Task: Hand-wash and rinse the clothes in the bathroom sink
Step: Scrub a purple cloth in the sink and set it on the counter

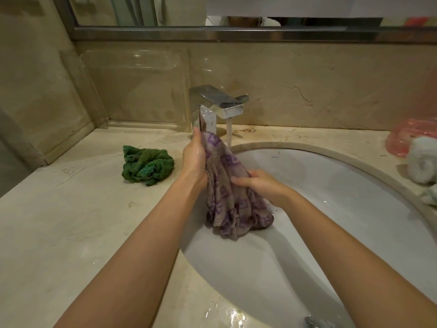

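Note:
A wet grey cloth with purple patterns (227, 197) hangs over the left side of the white sink basin (331, 209). My left hand (195, 157) grips its upper end, just below the faucet. My right hand (260, 183) holds the cloth's middle from the right, fingers wrapped round the fabric. The cloth's lower end bunches against the basin wall. Water runs from the chrome faucet (220, 102) in a thin stream (229, 133) just behind the cloth.
A crumpled green cloth (147, 166) lies on the marble counter (71, 221) left of the sink. A white rolled towel (423, 162) and a pink plastic container (406, 136) stand at the right. A clear acrylic tray (142, 91) leans on the back wall.

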The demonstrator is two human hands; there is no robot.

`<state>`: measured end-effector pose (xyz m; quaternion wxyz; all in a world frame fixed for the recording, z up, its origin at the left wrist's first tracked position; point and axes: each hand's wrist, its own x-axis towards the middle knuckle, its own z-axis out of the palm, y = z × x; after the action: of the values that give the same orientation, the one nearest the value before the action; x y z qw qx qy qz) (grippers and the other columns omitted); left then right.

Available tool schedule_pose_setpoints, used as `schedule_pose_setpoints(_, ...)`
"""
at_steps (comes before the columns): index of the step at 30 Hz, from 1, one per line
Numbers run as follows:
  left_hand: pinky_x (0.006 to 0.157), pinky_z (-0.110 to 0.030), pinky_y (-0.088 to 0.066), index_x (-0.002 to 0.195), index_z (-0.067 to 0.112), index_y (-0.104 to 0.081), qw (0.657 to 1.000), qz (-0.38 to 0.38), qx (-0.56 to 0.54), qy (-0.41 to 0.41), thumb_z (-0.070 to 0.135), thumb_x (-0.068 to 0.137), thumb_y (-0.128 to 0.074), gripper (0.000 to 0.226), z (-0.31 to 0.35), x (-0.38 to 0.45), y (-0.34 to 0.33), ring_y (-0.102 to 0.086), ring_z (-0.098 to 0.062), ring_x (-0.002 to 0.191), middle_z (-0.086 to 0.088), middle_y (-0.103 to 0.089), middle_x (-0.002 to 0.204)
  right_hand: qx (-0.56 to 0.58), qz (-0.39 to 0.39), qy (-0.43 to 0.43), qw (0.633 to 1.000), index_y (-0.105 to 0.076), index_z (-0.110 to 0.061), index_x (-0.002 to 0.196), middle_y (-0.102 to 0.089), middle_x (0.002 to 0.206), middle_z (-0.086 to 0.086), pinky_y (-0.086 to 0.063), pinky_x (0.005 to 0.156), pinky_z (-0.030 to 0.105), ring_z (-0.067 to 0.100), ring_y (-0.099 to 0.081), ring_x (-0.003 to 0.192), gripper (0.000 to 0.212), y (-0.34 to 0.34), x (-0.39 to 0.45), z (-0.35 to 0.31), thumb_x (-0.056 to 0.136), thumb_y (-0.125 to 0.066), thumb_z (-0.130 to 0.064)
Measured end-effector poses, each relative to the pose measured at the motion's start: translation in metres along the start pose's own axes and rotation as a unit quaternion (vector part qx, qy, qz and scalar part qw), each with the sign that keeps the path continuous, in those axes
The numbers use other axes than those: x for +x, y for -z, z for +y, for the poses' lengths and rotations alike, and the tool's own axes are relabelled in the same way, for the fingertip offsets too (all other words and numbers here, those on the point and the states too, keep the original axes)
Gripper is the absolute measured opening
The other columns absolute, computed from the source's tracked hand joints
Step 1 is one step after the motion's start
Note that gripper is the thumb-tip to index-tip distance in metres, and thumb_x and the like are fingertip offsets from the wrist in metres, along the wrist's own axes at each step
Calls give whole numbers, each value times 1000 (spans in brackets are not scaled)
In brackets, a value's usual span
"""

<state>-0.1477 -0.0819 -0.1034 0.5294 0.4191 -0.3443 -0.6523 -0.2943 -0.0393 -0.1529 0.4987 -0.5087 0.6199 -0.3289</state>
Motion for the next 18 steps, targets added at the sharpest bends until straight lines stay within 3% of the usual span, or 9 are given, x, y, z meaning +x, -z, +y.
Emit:
schedule_pose_setpoints(2,89,-40,-54,103,11,-65,998,12,56,10,48,101,-39,46,2,1,3,-67,-26,100,-13,-70,103,122,-1,-1,993,-66,-11,97,-73,96,10,-53,88,39,25,-69,93,13,6,0,4,93,-62,-21)
schedule_pose_setpoints(4,82,-34,-54,102,13,-66,990,18,136,28,42,101,-43,38,-1,2,2,-68,-25,96,-12,-71,103,192,53,0,980,-66,-7,102,-71,101,15,-53,92,45,30,-67,98,14,13,2,5,92,-61,-15)
schedule_pose_setpoints(7,94,-37,-50,110,15,-64,953,6,304,-9,38,95,-55,29,-12,2,0,-64,-23,102,-6,-68,110,262,166,42,950,-66,-8,91,-71,88,11,-55,80,39,27,-67,86,6,18,1,-8,91,-60,-10)
schedule_pose_setpoints(9,92,-32,-46,123,14,-56,918,0,392,-55,37,90,-64,41,-18,-4,-4,-57,-18,104,1,-61,114,325,190,72,924,-65,-9,93,-70,87,10,-54,75,35,23,-67,82,7,17,-1,-16,92,-58,-9)
schedule_pose_setpoints(12,88,-31,-46,116,12,-57,905,8,413,-101,37,91,-63,36,-18,-12,-6,-57,-18,100,0,-60,108,424,167,93,885,-62,-4,103,-69,101,18,-54,80,37,27,-67,90,14,12,-6,-27,96,-53,-11)
schedule_pose_setpoints(14,89,-35,-47,109,12,-63,919,-33,387,-72,46,98,-48,39,-16,-16,-7,-61,-23,102,-4,-65,102,490,131,114,854,-61,-3,106,-67,105,19,-53,83,38,28,-66,93,19,11,-8,-37,98,-47,-14)
schedule_pose_setpoints(18,85,-21,-38,132,21,-54,929,-144,340,4,54,102,-18,58,-17,-24,-15,-54,-15,109,1,-60,119,590,67,132,794,-61,1,109,-71,98,16,-49,91,37,27,-65,96,28,8,-14,-53,99,-44,-18)
